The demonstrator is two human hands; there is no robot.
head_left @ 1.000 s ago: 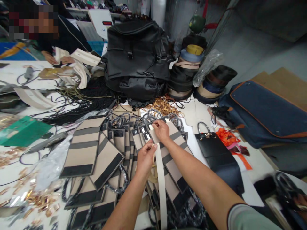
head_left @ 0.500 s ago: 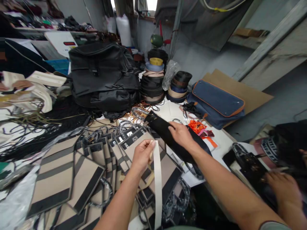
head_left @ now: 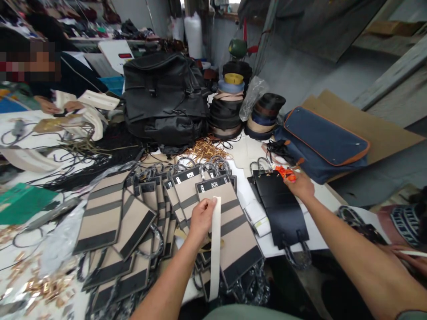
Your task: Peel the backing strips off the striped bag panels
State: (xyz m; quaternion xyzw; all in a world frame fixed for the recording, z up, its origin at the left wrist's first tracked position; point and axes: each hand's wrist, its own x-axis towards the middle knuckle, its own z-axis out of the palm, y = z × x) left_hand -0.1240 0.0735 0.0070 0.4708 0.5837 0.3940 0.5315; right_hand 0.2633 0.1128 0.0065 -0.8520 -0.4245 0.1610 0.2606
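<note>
My left hand (head_left: pixel 201 219) pinches the top end of a long white strip (head_left: pixel 215 249) that hangs down over a fanned row of beige bag panels with black stripes (head_left: pixel 230 222). My right hand (head_left: pixel 302 184) reaches out to the right and rests on the far edge of a black bag panel with handles (head_left: pixel 278 206), next to an orange scrap (head_left: pixel 287 173). More striped panels (head_left: pixel 110 213) spread to the left.
A black backpack (head_left: pixel 165 98) stands at the back, with stacked rolls of webbing (head_left: pixel 230 104) beside it and a navy case (head_left: pixel 325 142) to the right. A person works at the far left (head_left: pixel 50 89). Gold metal parts (head_left: pixel 43 284) lie front left. Another hand (head_left: pixel 405 253) shows at right.
My right hand has carried the black panel to the right and laid it flat by the orange scrap. My left hand keeps holding the white strip.
</note>
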